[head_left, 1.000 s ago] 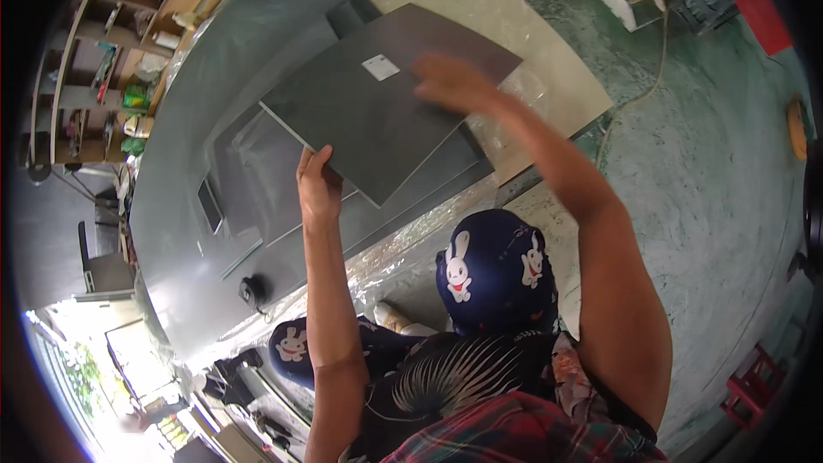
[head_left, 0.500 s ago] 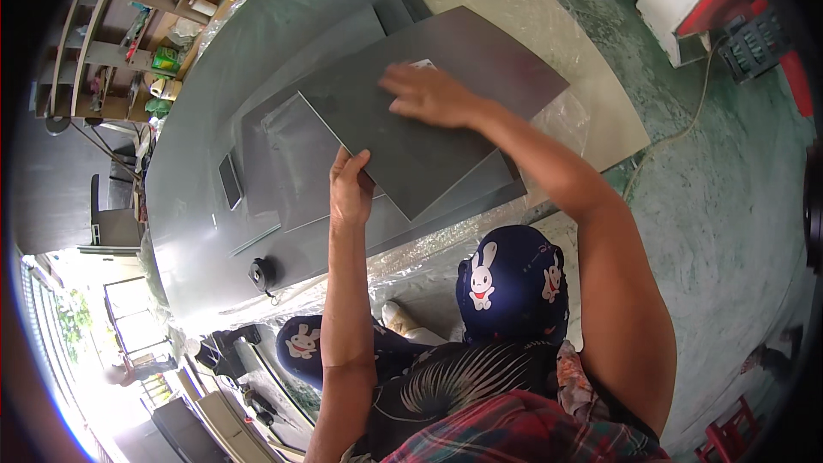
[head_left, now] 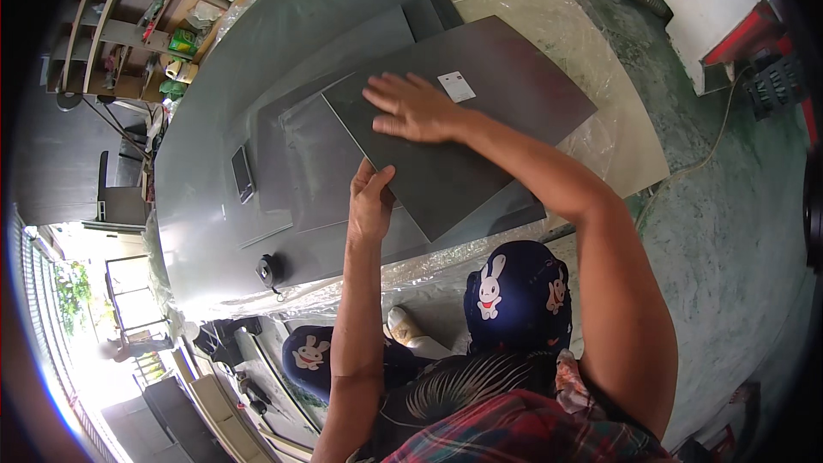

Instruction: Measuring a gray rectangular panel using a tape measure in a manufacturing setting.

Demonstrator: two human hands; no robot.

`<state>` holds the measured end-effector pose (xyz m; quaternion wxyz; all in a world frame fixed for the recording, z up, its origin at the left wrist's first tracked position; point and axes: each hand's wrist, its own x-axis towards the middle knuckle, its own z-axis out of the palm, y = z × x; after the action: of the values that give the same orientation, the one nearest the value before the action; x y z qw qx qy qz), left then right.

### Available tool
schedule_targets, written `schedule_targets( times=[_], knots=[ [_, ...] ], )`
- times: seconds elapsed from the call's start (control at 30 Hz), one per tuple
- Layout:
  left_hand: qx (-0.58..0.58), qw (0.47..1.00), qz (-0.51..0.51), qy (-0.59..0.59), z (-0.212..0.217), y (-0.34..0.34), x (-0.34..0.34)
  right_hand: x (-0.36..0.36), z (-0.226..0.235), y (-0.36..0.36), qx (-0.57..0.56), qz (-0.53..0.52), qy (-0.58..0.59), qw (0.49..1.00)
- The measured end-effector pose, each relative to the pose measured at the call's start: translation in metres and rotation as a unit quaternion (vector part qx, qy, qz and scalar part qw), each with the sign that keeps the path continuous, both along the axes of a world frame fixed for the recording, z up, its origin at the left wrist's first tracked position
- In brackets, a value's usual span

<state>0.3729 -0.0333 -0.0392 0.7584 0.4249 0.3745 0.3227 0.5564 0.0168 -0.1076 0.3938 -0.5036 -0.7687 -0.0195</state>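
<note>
Top dark grey panel [head_left: 480, 111] lies flat on a stack of grey sheets [head_left: 317, 154], rotated relative to them, with one corner pointing toward the person. The stack sits on the big grey surface [head_left: 214, 231].

Right hand [head_left: 411, 107]: palm down on the panel's top face, fingers spread flat and released, nothing wrapped or gripped. It sits just beside the small white label [head_left: 457, 86], not covering it.

Left hand [head_left: 370, 201]: at the panel's near left edge, close to the corner. Fingers extended upward against the edge, thumb alongside. Touching the edge; whether the fingers curl under it, cannot tell from this angle.

Around it:
- Small dark flat device [head_left: 243, 173] lies on the surface left of the stack, apart from the sheets.
- Black round object [head_left: 270, 270] near the surface's front edge, cable trailing off it.
- Clear plastic sheeting [head_left: 549, 17] covers a pale board beyond the stack's right side, and also hangs along the front edge below the sheets.
- Wooden shelves [head_left: 146, 26] with assorted clutter at upper left.
- Green concrete floor [head_left: 729, 206] on the right, a thin cable running across it.
- Person's knees in dark blue cloth with white rabbit prints [head_left: 519, 291] just below the surface edge.
</note>
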Motion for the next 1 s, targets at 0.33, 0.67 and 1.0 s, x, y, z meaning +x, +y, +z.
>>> schedule_targets(
  times=[0.33,0.67,1.0],
  knots=[
    [0.016,1.0,-0.021,-0.011,-0.011,0.003,0.002,0.208,-0.094,0.018,-0.261,-0.352,0.019,0.899],
    [0.019,0.999,0.002,-0.029,-0.016,0.005,0.005,0.025,0.014,-0.051,-0.263,-0.177,0.043,0.948],
    [-0.058,0.991,0.02,-0.117,-0.013,0.003,-0.001,-0.009,0.042,-0.144,-0.151,0.046,-0.007,0.987]
  ],
)
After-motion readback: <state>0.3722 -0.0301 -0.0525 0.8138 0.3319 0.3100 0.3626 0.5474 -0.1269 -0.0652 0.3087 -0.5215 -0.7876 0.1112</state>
